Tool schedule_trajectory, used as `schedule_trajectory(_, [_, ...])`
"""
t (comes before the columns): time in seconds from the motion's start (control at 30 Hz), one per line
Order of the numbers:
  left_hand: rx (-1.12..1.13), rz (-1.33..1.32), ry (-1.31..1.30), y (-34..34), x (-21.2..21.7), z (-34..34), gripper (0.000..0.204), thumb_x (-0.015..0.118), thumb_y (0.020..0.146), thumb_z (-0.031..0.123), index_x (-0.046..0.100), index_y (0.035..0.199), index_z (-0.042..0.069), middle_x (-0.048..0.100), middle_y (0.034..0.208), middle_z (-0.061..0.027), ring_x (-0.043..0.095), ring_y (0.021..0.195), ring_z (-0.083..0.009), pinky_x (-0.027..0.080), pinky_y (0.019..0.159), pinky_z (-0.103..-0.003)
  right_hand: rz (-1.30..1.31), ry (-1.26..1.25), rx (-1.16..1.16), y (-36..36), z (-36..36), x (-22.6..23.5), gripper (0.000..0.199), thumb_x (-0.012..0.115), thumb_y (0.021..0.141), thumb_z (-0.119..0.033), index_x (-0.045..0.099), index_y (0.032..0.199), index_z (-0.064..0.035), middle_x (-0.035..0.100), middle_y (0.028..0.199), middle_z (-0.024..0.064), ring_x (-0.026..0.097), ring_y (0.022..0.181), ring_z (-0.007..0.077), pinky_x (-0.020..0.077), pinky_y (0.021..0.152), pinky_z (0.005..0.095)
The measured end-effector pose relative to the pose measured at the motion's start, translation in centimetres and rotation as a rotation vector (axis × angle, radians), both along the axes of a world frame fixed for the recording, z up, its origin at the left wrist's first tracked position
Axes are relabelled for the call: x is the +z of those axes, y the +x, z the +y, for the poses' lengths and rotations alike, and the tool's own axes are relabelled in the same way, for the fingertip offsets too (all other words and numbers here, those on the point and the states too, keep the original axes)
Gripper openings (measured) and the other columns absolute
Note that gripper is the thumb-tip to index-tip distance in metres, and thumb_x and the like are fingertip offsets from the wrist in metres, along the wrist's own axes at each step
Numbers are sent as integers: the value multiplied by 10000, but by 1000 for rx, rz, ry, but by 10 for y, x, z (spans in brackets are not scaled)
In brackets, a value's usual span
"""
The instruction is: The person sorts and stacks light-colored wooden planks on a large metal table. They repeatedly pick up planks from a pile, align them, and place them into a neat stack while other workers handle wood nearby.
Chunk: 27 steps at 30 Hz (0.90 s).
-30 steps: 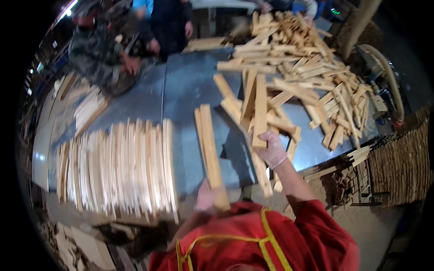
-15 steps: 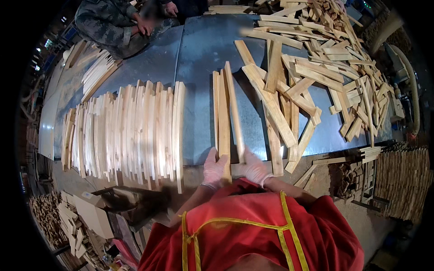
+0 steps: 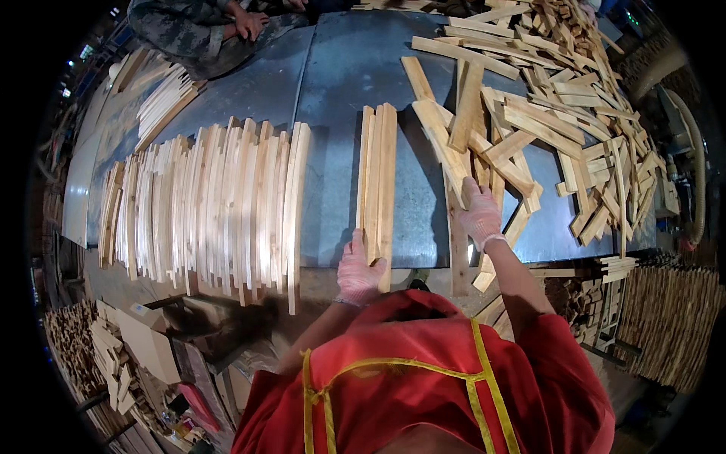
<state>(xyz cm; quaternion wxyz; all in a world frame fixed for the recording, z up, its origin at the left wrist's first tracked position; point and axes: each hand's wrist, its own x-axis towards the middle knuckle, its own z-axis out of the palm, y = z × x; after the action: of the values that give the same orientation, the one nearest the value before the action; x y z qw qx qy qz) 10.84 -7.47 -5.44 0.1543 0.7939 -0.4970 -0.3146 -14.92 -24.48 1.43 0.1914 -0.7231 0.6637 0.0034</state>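
Observation:
My left hand [image 3: 361, 272], in a thin pale glove, is closed on the near ends of a few wooden slats [image 3: 376, 174], which stand on edge side by side on the metal-topped table. My right hand [image 3: 482, 216], gloved too, reaches to the loose slats and grips the near end of a slanting slat [image 3: 441, 140]; its thumb side is partly hidden. Other loose slats [image 3: 509, 147] lie crossed around it. Left of my left hand, a long row of slats [image 3: 204, 204] is packed side by side, ends towards me.
The dark metal table [image 3: 340, 68] runs beyond the slats. A large heap of slats [image 3: 597, 136] covers its right side. At the far left sits a person in camouflage sleeves [image 3: 181, 38], near a small stack of slats [image 3: 168, 106]. Stacked wood [image 3: 669, 303] stands lower right, a cardboard box [image 3: 147, 344] lower left.
The slat that my right hand held has joined the small group at my left hand. My right hand has moved right and forward onto a loose slat.

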Motion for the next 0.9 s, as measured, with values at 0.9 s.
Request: schedule_trajectory(0.9, [-107, -302, -7, -13, 10, -32, 1002, 808, 790, 493, 342, 1588, 106, 468, 1493, -229, 561, 1264, -442, 494, 1007, -534, -325, 237, 416, 70, -7, -38, 389, 653, 863, -264, 645, 1166, -20, 694, 1128, 286, 668, 1077, 464, 537, 914, 520])
